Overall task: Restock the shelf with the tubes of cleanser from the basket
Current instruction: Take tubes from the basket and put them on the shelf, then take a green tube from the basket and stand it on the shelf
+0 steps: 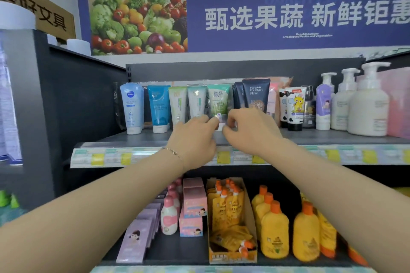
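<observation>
left grip: fingers curled, pinching the low end of the green tube from its left side; thin chain bracelet on the wrist
right grip: fingers curled, pinching the same low end from the right; fingertips of both grips nearly meet at the cap
green tube: upright, cap down, on the upper shelf, straight beyond and between the grips, in the tube row
edges: front lip of the shelf runs just under both wrists, covered by a strip of price tags; dark side panel well left of the left grip
open room: bare strip of shelf between the tube row and the lip, either side of the grips; tight gaps in the row itself
neighbours: white-green tube just left of the green one, touching or nearly; dark navy tube just beyond the right grip; blue tube and pale blue tube further left
right of right grip: cow-print tubes, then white pump bottles
materials: soft glossy plastic tubes, flat crimped tops, round caps; matte dark grey metal shelf
below the grips: lower shelf with yellow bottles, orange caps, and a cardboard tray of pouches
room: shop aisle, blue banner with vegetables photo on the wall above
</observation>
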`<state>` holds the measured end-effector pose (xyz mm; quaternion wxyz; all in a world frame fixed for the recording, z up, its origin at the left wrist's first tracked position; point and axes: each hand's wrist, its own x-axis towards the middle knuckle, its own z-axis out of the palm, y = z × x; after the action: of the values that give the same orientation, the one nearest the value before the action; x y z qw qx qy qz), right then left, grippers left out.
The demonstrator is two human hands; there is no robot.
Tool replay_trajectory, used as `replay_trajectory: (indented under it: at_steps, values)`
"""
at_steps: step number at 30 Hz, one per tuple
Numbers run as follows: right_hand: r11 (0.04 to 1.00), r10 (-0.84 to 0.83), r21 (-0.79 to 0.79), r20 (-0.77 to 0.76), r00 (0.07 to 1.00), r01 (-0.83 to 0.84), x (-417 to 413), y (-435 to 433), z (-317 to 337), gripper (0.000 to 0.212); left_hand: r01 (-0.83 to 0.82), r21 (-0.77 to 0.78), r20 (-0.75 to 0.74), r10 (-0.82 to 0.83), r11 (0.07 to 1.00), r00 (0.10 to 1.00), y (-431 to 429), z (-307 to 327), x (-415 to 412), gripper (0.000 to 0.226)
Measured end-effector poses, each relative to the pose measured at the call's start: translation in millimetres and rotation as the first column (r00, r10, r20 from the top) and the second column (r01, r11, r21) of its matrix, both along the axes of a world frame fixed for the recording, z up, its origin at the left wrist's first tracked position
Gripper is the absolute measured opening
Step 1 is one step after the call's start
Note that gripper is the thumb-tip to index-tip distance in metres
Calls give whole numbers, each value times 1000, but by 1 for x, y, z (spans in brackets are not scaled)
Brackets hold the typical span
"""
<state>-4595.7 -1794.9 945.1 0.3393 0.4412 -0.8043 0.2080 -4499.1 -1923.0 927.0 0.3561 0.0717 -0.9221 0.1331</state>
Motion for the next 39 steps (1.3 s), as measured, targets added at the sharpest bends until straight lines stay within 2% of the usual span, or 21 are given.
replay_trajectory:
  at_steps: [8,13,17,22,26,30,36,39]
  values:
    - [993,70,92,29,997,-72,17,62,-41,26,-9,87,77,2,996,997,57,-41,20,34]
    - [976,110,174,140,984,-134,23,90,-84,21,-12,141,143,-8,990,990,93,-83,29,26]
    - [961,96,238,185,978,-140,27,104,-120,21,-89,178,260,40,980,965,109,-122,31,36]
    - [934,78,316,270,960,-165,32,111,-170,18,-92,223,340,11,970,940,116,-176,36,34]
    - [894,61,393,367,928,-214,40,108,-214,15,-105,245,418,-7,964,909,118,-215,38,35]
    - [849,-7,460,499,867,-258,46,101,-259,17,-156,416,512,-88,896,855,114,-261,41,26]
    - [788,-141,536,634,760,-301,52,97,-331,24,-248,534,623,-178,809,761,107,-341,55,37]
    - [746,-223,579,682,696,-328,52,99,-364,25,-308,539,695,-208,784,688,107,-372,58,41]
